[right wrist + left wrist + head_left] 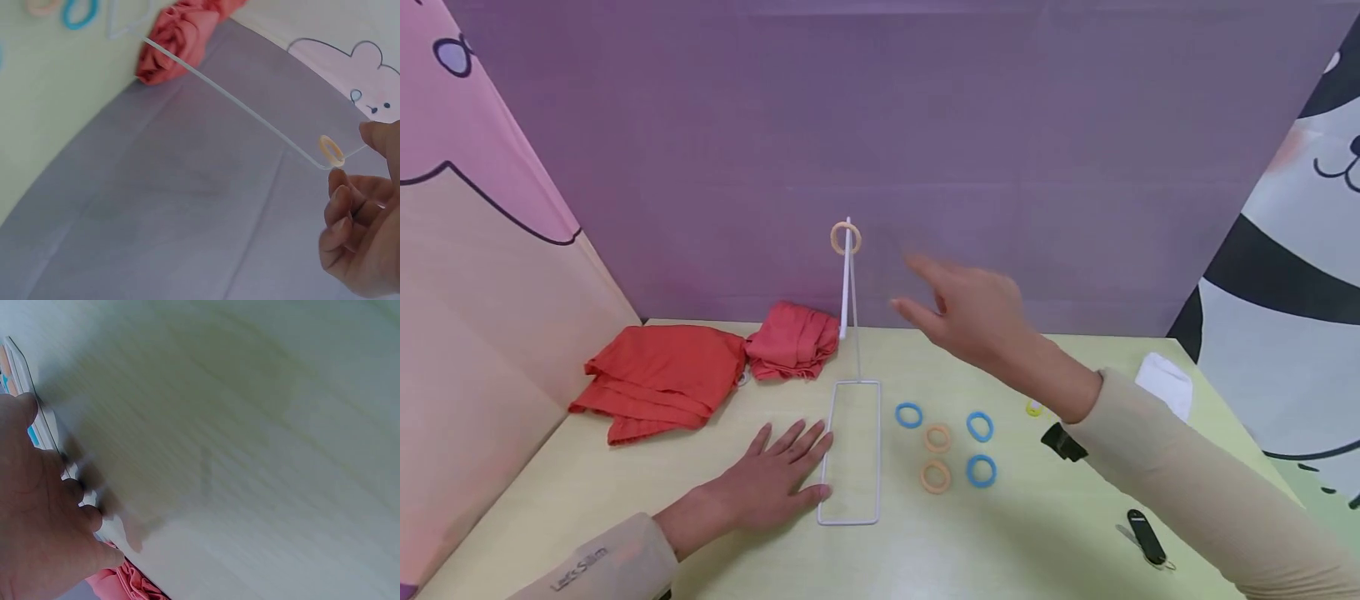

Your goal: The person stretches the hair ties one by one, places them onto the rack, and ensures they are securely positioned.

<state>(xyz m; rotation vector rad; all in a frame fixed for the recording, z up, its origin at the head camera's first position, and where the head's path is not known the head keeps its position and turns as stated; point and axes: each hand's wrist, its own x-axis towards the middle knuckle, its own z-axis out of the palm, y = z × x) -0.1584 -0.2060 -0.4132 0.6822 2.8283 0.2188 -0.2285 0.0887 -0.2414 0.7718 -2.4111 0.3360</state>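
A white wire stand has a rectangular base on the table and a tall upright with an arm at its top. One tan ring hangs on that arm. My left hand lies with fingers spread, its fingertips and thumb over the base's left side. To the right of the hanging ring, my right hand is raised with thumb and index finger apart and nothing between them. Its other fingers curl loosely in the right wrist view, where the ring appears close by the fingertips.
Right of the base lie blue rings and tan rings. Two folded red cloths sit at the back left. On the right are a black-handled key-like item, a white cloth and a small yellow item. A purple curtain hangs behind.
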